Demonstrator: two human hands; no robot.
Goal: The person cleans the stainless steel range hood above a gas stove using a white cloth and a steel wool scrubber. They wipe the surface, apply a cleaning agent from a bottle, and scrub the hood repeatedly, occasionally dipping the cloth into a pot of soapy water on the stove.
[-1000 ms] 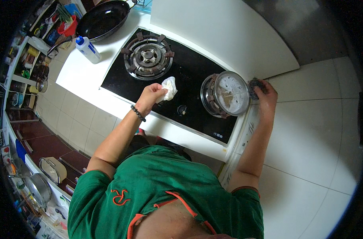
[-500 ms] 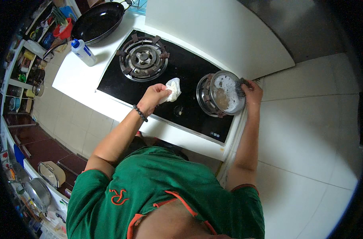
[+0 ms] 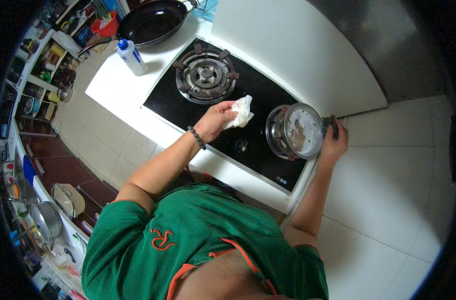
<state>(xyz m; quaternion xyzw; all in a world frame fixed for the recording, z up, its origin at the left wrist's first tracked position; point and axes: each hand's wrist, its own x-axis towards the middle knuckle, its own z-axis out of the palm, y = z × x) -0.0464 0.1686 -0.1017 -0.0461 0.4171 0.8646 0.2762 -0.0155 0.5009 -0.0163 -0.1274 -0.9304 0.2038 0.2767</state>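
My left hand (image 3: 217, 121) is closed on a crumpled white tissue (image 3: 242, 112), held above the middle of the black gas stove. At the right, a round metal bowl (image 3: 303, 131) of foamy, brownish water sits partly over the right burner (image 3: 278, 131). Just beyond the bowl's right rim, my right hand (image 3: 336, 141) is closed around a dark grey scouring pad (image 3: 330, 126). The pad is close to the rim; whether it touches cannot be made out.
The left burner (image 3: 207, 75) has a metal pan support. On the white counter at left are a white bottle with a blue cap (image 3: 132, 58) and a black wok (image 3: 151, 24). A pale upright panel (image 3: 298, 45) borders the stove's far side. Shelves with jars line the far left.
The right hand with the scouring pad has moved off the foamy water to outside the bowl's right rim. The left hand still holds the tissue. The whole view has shifted slightly.
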